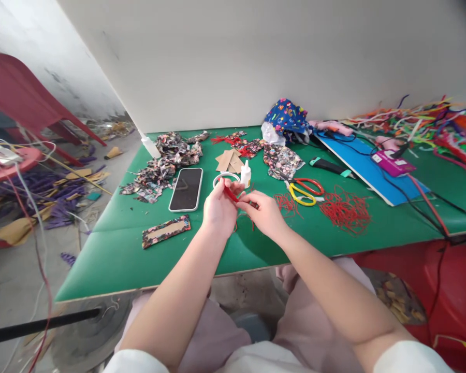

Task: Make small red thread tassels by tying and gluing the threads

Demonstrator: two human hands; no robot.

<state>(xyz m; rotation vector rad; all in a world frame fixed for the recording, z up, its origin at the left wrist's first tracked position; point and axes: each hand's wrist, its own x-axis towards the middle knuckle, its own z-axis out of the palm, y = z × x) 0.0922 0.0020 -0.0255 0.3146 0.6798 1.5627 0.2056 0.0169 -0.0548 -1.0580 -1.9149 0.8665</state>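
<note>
My left hand [218,207] and my right hand [263,212] meet over the green table [112,248] and pinch a small bundle of red thread [230,194] between their fingertips. Loose red strands hang below the hands. A white ring [226,177] and a small white glue bottle [246,174] stand just beyond my fingers. A phone [186,189] lies face up to the left of my left hand.
Floral fabric scraps [159,168], a fabric-covered card strip [165,231], brown card pieces [229,161], scissors [305,189], red thread piles [345,211], a blue board [367,166], a pink device [392,163] and pipe cleaners [442,124] crowd the table. Red chairs [23,103] stand at left.
</note>
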